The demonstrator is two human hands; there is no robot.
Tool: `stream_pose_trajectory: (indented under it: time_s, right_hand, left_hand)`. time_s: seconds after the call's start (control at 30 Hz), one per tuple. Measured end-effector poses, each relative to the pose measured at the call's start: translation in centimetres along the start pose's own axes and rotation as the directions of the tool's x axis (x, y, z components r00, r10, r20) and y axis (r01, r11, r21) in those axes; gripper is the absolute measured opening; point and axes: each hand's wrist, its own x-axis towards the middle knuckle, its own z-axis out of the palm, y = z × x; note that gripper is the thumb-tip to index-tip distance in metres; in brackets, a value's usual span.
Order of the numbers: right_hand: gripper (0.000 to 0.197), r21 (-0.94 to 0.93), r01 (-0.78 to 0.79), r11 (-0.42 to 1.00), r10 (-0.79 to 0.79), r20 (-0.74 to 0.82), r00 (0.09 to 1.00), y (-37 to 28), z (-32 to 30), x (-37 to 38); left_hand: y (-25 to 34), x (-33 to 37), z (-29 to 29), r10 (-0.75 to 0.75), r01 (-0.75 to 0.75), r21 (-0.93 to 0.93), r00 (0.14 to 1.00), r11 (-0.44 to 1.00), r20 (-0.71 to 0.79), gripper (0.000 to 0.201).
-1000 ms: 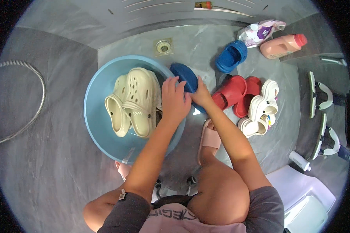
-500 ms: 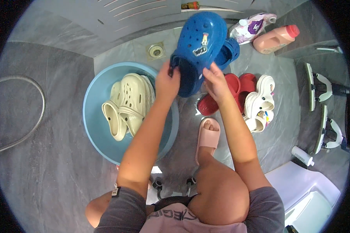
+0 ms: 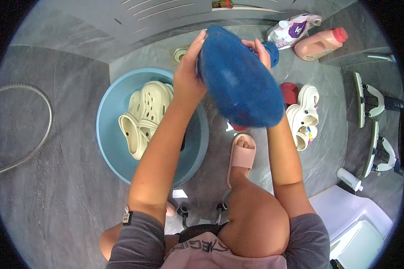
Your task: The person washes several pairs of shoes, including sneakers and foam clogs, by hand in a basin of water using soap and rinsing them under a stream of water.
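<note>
A dark blue clog (image 3: 240, 83) is held up close to the camera, its sole facing me. My left hand (image 3: 188, 74) grips its left side and my right hand (image 3: 257, 47) holds its far end. Below, a light blue basin (image 3: 110, 112) on the grey floor holds a pair of cream clogs (image 3: 143, 116). A second blue clog (image 3: 272, 53) peeks out behind the raised one. To its right lie a red clog (image 3: 290, 93) and a white pair of clogs (image 3: 304, 116).
A pink detergent bottle (image 3: 321, 43) and a white-purple pouch (image 3: 292, 30) stand at the back right. Slippers on a rack (image 3: 368, 101) line the right wall. A shower hose (image 3: 29, 121) curves at left. My foot wears a pink slide (image 3: 241, 157). A floor drain (image 3: 180, 54) sits behind the basin.
Both hands lifted the blue clog from beside the basin up toward the camera and turned it over, so its sole now faces me.
</note>
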Motion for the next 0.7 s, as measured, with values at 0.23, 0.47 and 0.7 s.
stream_pose_trajectory:
  time_s: [0.23, 0.47, 0.7]
  right_hand:
    - [0.069, -0.068, -0.014, 0.998, 0.022, 0.11, 0.994, -1.8, 0.4, -0.6]
    - [0.087, 0.112, -0.281, 0.953, 0.249, 0.236, 0.939, -3.7, 3.4, -1.6]
    - [0.072, 0.697, -0.626, 0.35, 0.416, 0.483, 0.77, -9.8, 15.1, -2.5]
  left_hand:
    - [2.5, -0.6, -1.3, 0.02, -0.005, 0.262, 0.998, 0.965, -0.056, 0.058]
    - [2.1, -2.6, -4.4, -0.12, 0.146, 0.321, 0.988, 0.936, -0.101, 0.049]
    - [1.5, -6.7, -13.1, -0.392, 0.499, 0.085, 0.764, 0.862, -0.513, 0.031]
